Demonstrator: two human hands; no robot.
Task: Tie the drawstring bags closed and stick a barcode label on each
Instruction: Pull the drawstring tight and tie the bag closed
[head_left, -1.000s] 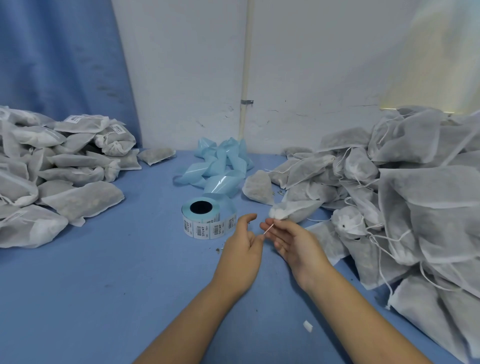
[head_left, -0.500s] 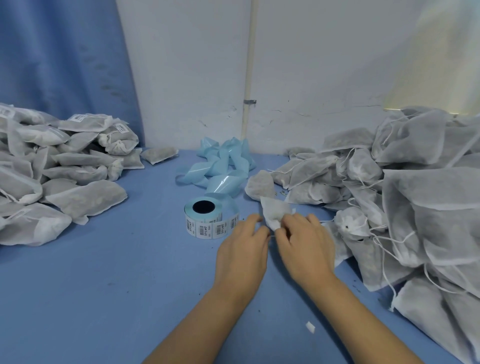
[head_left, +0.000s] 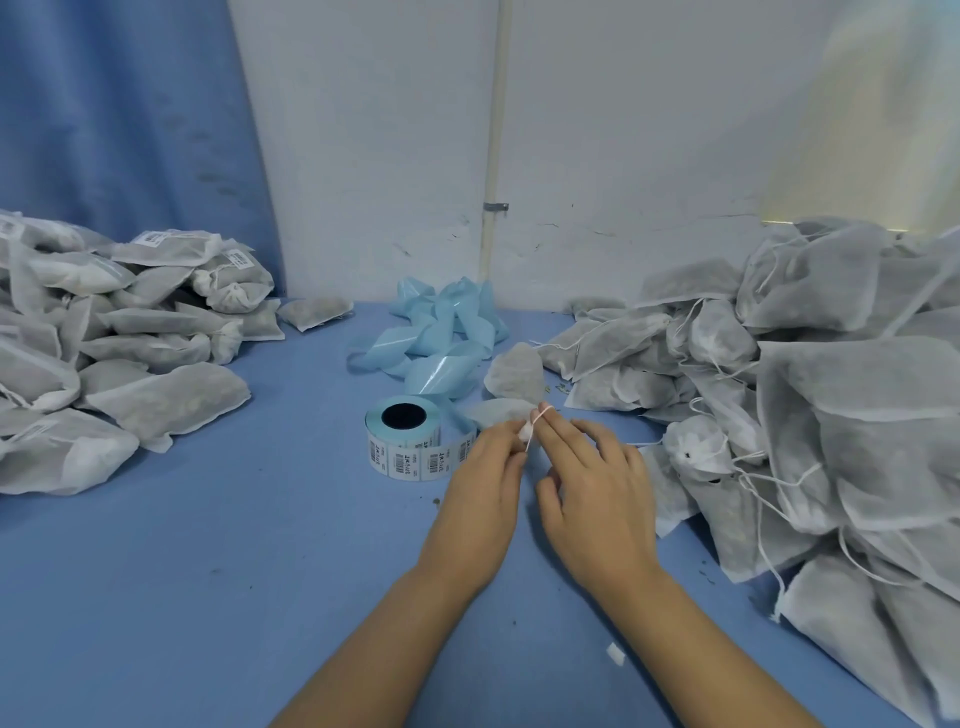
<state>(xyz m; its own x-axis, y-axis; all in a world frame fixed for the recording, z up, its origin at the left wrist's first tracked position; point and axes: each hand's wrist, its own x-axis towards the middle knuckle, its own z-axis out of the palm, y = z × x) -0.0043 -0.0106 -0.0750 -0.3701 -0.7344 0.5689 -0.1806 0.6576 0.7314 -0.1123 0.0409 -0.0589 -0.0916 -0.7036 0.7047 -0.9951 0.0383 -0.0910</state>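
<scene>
Knot in the making, dead centre of the bench. The bag lies just past the fingertips, beside the label roll. The left hand pinches its bunched white neck between thumb and forefinger. The right hand has the cord hooked in a loop over its index fingertip, the other fingers laid out fairly straight. The thumb is tucked under, and what it is doing there I cannot tell.

Here is the danger. That loop sits right at the tip of the finger, so a little slack could let it slide off and the knot would fall apart. If the left hand's pinch eases, the neck could spread open, and with the specks already on the bench I'd expect some filling to spill.

If the right hand pulls too hard, the thin cord may bite the finger or the light bag may drag into the roll and nudge it. The loose cords trailing from the untied heap on the right lie near that wrist and could snag.

No label is on this bag that I can see, so tossing it onto the done heap on the left would mean a bag missed.
</scene>
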